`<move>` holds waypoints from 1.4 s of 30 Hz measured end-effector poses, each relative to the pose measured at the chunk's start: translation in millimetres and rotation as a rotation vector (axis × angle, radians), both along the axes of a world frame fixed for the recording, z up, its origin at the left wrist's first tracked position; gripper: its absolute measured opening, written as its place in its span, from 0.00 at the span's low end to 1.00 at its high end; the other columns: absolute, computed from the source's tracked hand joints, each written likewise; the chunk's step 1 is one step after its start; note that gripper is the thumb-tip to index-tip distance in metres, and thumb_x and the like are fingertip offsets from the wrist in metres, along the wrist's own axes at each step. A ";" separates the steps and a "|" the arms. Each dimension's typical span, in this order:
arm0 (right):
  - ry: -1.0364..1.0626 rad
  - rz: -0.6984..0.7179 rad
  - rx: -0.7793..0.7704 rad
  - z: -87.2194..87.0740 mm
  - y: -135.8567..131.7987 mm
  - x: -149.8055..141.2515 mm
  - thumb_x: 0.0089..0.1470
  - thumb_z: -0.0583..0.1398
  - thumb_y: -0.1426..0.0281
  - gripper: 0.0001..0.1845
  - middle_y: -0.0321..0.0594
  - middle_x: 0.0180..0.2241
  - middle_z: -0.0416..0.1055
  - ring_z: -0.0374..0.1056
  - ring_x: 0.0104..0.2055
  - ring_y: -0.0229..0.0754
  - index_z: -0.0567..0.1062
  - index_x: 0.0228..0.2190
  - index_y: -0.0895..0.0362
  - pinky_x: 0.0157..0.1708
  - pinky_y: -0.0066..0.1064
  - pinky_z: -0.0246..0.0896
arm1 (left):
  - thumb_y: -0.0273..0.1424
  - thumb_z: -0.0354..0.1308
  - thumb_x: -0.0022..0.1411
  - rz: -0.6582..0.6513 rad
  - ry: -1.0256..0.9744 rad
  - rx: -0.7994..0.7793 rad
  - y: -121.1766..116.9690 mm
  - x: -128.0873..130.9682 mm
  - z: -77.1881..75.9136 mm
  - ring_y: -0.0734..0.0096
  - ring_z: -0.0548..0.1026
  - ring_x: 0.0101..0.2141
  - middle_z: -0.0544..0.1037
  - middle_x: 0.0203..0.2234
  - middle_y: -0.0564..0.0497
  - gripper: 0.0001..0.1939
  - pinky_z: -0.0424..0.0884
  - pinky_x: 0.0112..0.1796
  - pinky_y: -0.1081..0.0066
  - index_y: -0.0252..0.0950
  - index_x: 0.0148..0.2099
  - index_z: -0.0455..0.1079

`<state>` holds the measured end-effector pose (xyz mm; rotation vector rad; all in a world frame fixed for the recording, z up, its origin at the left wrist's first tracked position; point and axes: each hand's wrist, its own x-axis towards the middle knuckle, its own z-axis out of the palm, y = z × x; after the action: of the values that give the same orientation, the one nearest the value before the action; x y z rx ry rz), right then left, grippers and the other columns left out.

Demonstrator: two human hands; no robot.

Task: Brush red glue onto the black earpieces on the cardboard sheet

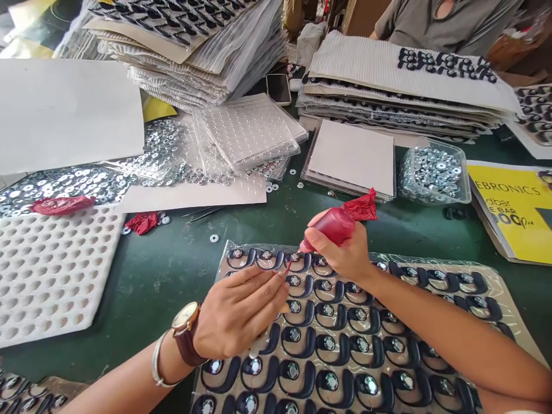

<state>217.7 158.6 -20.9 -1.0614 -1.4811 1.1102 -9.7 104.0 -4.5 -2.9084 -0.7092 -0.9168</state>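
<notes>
My right hand point(336, 247) is closed round a red squeeze bottle point(334, 225), tilted with its thin red nozzle point(290, 263) pointing down at the back row of a plastic-covered board. Rows of black hook-shaped pieces point(330, 345), each with a round silvery part, sit on this board point(513, 302). Over its left part is my left hand point(245, 310), fingers pressed together and fingertips beside the nozzle. A pale sliver point(259, 347) shows under that hand; whatever its fingers hold is hidden.
A clear box point(463, 178) of metal washers stands behind on the green table point(172, 253). Loose washers point(77, 184) lie at left near a dimpled white tray point(52, 270). Stacked sheets point(409, 103), a phone point(279, 89) and a yellow booklet point(517, 213) lie beyond. A person point(448, 26) is opposite.
</notes>
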 end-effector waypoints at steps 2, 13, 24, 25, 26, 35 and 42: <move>0.028 0.008 -0.004 -10.9 -2.4 1.9 0.57 0.64 0.61 0.14 0.36 0.21 0.75 0.73 0.23 0.39 0.73 0.24 0.55 0.28 0.32 0.69 | 0.25 0.52 0.69 -0.007 0.025 0.017 3.0 7.0 -1.2 0.65 0.81 0.41 0.82 0.41 0.44 0.11 0.77 0.45 0.66 0.27 0.45 0.74; -0.084 0.045 -0.070 -19.1 -4.6 1.6 0.54 0.65 0.58 0.14 0.36 0.22 0.76 0.71 0.24 0.40 0.73 0.29 0.55 0.28 0.31 0.68 | 0.24 0.52 0.67 -0.024 0.123 0.084 -2.5 17.7 -3.2 0.56 0.80 0.43 0.81 0.40 0.38 0.12 0.77 0.45 0.61 0.23 0.47 0.75; -0.163 -0.014 -0.028 -18.3 -3.2 -0.1 0.55 0.64 0.54 0.18 0.35 0.21 0.74 0.70 0.24 0.38 0.74 0.27 0.55 0.29 0.31 0.68 | 0.23 0.47 0.69 -0.021 0.100 0.056 -1.6 17.2 -5.3 0.59 0.79 0.44 0.80 0.41 0.39 0.14 0.75 0.48 0.62 0.23 0.47 0.74; -0.166 -0.018 -0.021 -18.3 -2.8 -0.1 0.55 0.64 0.54 0.18 0.35 0.21 0.74 0.70 0.24 0.38 0.74 0.27 0.55 0.29 0.30 0.68 | 0.23 0.48 0.69 -0.023 0.106 0.052 -1.5 17.1 -5.1 0.58 0.79 0.44 0.80 0.41 0.39 0.14 0.75 0.47 0.62 0.23 0.47 0.74; -0.170 -0.023 -0.016 -18.3 -2.3 -0.2 0.55 0.64 0.53 0.18 0.35 0.21 0.74 0.70 0.24 0.38 0.75 0.27 0.55 0.29 0.30 0.68 | 0.23 0.48 0.69 -0.024 0.110 0.050 -1.4 17.0 -5.3 0.59 0.79 0.44 0.80 0.41 0.39 0.14 0.75 0.47 0.62 0.23 0.47 0.74; -0.162 -0.038 -0.010 -16.6 -0.7 -0.5 0.55 0.64 0.54 0.16 0.35 0.20 0.73 0.70 0.24 0.39 0.76 0.27 0.54 0.29 0.32 0.68 | 0.24 0.44 0.70 -0.001 0.103 0.042 -3.0 14.5 -11.1 0.60 0.79 0.45 0.80 0.44 0.41 0.17 0.75 0.49 0.62 0.25 0.48 0.74; -0.137 -0.083 0.003 -16.6 -1.0 0.6 0.57 0.63 0.55 0.17 0.36 0.21 0.73 0.70 0.25 0.40 0.75 0.25 0.55 0.30 0.33 0.68 | 0.25 0.45 0.71 -0.001 0.138 0.049 1.3 17.4 1.5 0.62 0.80 0.43 0.82 0.41 0.43 0.17 0.77 0.47 0.65 0.27 0.46 0.75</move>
<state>218.4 157.5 -37.5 -1.2062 -1.5303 0.9937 7.8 105.2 -3.0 -2.8946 -0.6659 -0.7145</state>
